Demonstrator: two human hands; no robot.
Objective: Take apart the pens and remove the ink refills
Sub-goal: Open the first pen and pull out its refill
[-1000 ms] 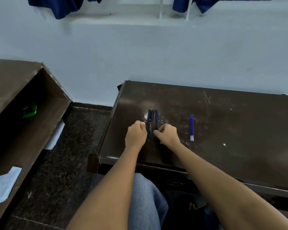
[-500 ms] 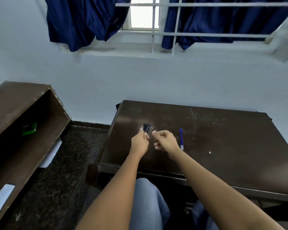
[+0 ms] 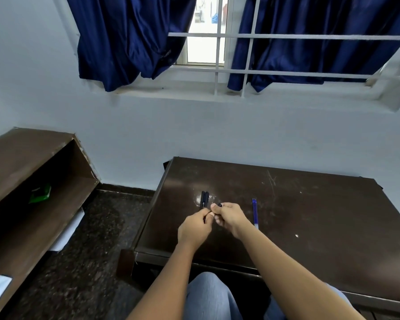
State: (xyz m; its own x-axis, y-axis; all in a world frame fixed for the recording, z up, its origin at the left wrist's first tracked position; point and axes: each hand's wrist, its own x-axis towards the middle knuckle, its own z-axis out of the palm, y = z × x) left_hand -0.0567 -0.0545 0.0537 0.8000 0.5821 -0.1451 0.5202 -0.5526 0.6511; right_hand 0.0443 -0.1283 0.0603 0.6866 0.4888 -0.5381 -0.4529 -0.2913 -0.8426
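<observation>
Two dark pens [image 3: 204, 199] lie side by side on the dark brown table [image 3: 310, 227], just beyond my hands. My left hand [image 3: 194, 228] and my right hand [image 3: 230, 215] meet above the table and both grip a third dark pen [image 3: 219, 205]. Only its short dark end shows above my right fingers; the rest is hidden inside the hands. Two blue ink refills [image 3: 254, 211] lie on the table to the right of my right hand, pointing away from me.
A brown open shelf [image 3: 44, 181] stands on the left with a green object [image 3: 41, 194] inside and white paper [image 3: 67, 229] beneath. Behind the table is a white wall with a barred window and blue curtains [image 3: 129, 38]. My knees are under the table's front edge.
The camera has tilted upward. One pen has left the group of three and is now held between both hands, which have come together. Two pens remain on the table.
</observation>
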